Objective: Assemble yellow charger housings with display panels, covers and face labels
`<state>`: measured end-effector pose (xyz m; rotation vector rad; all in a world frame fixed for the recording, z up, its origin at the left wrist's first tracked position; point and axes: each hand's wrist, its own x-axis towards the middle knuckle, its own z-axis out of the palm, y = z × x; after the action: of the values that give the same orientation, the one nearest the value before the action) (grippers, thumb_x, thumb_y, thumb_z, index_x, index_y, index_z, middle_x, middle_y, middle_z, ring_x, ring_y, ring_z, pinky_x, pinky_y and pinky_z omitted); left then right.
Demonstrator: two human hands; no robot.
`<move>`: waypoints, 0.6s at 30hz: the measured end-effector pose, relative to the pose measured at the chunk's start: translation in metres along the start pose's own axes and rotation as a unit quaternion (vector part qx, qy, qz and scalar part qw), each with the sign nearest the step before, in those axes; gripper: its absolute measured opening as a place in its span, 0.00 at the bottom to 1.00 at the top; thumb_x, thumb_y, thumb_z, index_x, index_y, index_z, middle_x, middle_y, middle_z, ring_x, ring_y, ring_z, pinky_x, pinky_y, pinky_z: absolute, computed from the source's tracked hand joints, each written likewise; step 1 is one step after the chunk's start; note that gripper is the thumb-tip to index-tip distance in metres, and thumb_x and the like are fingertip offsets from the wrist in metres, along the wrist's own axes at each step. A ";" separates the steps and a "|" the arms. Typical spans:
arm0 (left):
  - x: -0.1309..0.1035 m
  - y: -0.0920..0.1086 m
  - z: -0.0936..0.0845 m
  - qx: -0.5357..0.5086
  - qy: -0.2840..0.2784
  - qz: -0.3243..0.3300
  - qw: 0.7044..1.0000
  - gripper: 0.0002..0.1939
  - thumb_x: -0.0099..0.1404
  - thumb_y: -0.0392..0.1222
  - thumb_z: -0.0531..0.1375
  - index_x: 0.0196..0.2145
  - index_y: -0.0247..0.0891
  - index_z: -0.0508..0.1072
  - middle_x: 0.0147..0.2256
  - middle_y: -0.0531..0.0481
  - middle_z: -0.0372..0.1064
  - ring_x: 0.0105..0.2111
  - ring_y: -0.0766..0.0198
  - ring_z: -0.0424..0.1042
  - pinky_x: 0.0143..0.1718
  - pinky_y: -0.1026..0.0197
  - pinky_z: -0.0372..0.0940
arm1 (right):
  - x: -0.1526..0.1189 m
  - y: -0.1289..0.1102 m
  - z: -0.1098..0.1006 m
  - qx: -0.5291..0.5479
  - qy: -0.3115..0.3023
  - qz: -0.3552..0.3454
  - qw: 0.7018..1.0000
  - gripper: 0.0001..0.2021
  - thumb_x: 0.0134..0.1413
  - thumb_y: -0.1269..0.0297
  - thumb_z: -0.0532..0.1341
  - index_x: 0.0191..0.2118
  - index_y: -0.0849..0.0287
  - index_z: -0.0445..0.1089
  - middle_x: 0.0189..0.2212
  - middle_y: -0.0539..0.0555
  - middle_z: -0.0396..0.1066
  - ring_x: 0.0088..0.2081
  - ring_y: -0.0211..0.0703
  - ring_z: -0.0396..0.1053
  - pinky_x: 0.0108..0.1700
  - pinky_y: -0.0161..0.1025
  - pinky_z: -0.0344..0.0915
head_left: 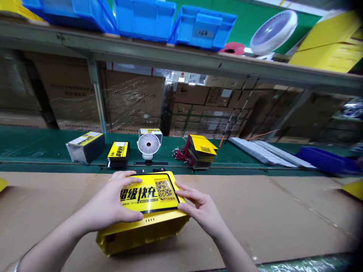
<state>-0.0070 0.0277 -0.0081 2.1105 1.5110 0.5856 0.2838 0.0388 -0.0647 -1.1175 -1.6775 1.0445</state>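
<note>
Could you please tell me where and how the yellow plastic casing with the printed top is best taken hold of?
The yellow plastic casing is probably best held by both short ends, left hand from the left, right hand from the right: its length runs left to right, and its near side looks hollow.

Black characters on the yellow panel read "超级快充", with a square QR code to their right and finer print too small to read with certainty. The same "超级快充" marks the black-and-yellow box; a second QR code appears atop the stack of yellow plates. Handwriting on the blue bin and printing on the cartons are illegible.
</note>
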 end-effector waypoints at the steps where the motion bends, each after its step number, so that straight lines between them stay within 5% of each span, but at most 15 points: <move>1: 0.000 0.001 0.000 0.002 -0.003 0.001 1.000 0.37 0.43 0.59 0.66 0.51 0.52 0.64 0.60 0.52 0.47 0.59 0.54 0.49 0.61 0.49 0.48 | 0.000 0.001 0.000 0.001 -0.001 -0.004 1.000 0.17 0.43 0.60 0.67 0.43 0.50 0.73 0.55 0.53 0.63 0.57 0.49 0.58 0.60 0.49 0.54; 10: 0.001 0.007 0.013 0.118 0.000 0.018 0.993 0.42 0.44 0.69 0.60 0.55 0.50 0.62 0.61 0.50 0.47 0.61 0.49 0.42 0.60 0.42 0.46 | -0.003 -0.014 -0.002 -0.075 -0.025 -0.007 0.997 0.17 0.47 0.58 0.64 0.46 0.49 0.71 0.58 0.52 0.59 0.59 0.48 0.55 0.61 0.49 0.53; 15: -0.017 -0.024 0.007 0.103 -0.031 0.023 0.994 0.41 0.55 0.65 0.53 0.62 0.54 0.44 0.64 0.56 0.36 0.64 0.49 0.31 0.61 0.37 0.36 | 0.010 -0.028 -0.015 -0.136 -0.104 -0.012 0.985 0.44 0.38 0.57 0.70 0.61 0.45 0.49 0.65 0.51 0.38 0.64 0.51 0.42 0.61 0.51 0.52; 18: -0.037 -0.044 0.003 0.064 -0.023 0.006 0.998 0.40 0.59 0.61 0.53 0.63 0.53 0.37 0.65 0.54 0.30 0.63 0.49 0.29 0.60 0.38 0.38 | 0.032 -0.026 -0.023 -0.126 -0.179 -0.001 0.976 0.55 0.29 0.57 0.73 0.63 0.47 0.42 0.65 0.54 0.41 0.63 0.53 0.45 0.62 0.52 0.49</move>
<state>-0.0497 0.0040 -0.0393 2.2139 1.5487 0.4532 0.2909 0.0669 -0.0273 -1.1340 -2.1459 1.1032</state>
